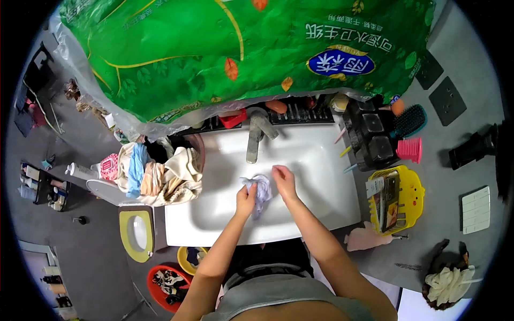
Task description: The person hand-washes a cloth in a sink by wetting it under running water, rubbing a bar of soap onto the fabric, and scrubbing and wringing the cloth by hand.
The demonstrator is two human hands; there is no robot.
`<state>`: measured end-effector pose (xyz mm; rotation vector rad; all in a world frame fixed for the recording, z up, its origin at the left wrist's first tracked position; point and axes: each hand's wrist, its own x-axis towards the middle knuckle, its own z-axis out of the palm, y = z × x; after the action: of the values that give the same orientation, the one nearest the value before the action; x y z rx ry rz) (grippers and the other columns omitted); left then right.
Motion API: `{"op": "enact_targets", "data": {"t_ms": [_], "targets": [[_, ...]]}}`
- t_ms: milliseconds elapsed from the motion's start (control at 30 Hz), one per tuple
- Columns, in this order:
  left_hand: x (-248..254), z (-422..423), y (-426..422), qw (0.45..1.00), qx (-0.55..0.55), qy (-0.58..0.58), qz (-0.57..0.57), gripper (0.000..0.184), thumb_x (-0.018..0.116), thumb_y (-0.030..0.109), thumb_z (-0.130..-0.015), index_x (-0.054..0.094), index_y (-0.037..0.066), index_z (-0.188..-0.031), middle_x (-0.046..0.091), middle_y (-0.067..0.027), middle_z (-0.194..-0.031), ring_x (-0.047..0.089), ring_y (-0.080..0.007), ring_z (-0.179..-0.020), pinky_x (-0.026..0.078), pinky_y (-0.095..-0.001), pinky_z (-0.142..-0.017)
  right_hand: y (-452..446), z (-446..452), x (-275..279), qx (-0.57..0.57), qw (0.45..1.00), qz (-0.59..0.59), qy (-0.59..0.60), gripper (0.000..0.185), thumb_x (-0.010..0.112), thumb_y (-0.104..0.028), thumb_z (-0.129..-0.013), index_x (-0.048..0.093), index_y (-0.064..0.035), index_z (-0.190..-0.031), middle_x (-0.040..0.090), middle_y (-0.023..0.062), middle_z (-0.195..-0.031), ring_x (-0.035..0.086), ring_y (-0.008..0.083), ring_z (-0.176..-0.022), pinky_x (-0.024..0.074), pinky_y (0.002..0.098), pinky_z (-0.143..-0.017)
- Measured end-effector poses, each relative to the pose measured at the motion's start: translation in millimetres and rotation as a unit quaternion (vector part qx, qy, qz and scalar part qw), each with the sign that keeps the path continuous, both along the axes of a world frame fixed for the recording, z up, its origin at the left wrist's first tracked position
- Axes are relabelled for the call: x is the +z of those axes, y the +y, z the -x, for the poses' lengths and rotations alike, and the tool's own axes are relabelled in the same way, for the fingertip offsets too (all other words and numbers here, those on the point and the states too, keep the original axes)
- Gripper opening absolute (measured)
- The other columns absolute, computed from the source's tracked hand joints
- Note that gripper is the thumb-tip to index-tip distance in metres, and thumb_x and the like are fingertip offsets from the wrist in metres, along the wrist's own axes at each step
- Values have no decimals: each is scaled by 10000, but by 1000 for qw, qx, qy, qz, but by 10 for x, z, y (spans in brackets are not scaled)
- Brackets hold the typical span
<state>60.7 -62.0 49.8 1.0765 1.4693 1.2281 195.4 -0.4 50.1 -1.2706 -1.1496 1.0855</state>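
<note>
A wet, pale lilac cloth [262, 193] hangs bunched over the white sink basin [321, 214], below the faucet [254, 140]. My left hand [246, 200] is closed on the cloth's left side. Just to the right of the cloth is my right hand [285, 182], its fingers curled together and apart from the cloth. Whether anything small is inside those fingers cannot be seen.
A heap of clothes [160, 171] fills a tub at the sink's left. A large green tissue package [176, 59] covers the shelf above. At right are a yellow basket [412, 198] and a dark hairbrush [411, 121]. A red basin [155, 289] stands below left.
</note>
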Motion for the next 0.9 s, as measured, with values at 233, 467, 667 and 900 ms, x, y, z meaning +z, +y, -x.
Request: {"op": "enact_targets", "data": {"t_ms": [233, 467, 667, 900], "targets": [[145, 46, 146, 997, 79, 4, -15, 324, 506, 268, -852, 492, 38, -625, 429, 49, -568, 346, -49, -539, 293, -220, -460, 1109, -173, 803, -111, 924, -249, -266, 211, 584, -142, -748, 537, -10, -905, 545, 135, -919, 511, 293, -845, 414, 359, -743], [268, 64, 252, 991, 119, -50, 31, 310, 510, 254, -852, 532, 13, -658, 466, 30, -582, 373, -49, -542, 326, -215, -479, 2066, -98, 638, -21, 887, -190, -420, 386, 641, -317, -666, 574, -60, -946, 559, 143, -964, 502, 331, -906, 408, 407, -759], [315, 40, 286, 990, 134, -41, 5, 323, 506, 298, -853, 514, 50, -647, 440, 57, -592, 348, -41, -534, 288, -204, -464, 2278, 50, 599, -94, 783, -319, -526, 333, 567, -447, -651, 635, -126, -713, 605, 70, -698, 576, 282, -673, 431, 439, -632], [198, 13, 286, 987, 144, -68, 31, 329, 517, 291, -850, 553, 14, -676, 481, 39, -600, 380, -49, -554, 326, -213, -488, 2273, -74, 483, 42, 836, -305, -453, 247, 607, -368, -646, 620, -123, -669, 592, 65, -671, 563, 288, -654, 413, 444, -609]]}}
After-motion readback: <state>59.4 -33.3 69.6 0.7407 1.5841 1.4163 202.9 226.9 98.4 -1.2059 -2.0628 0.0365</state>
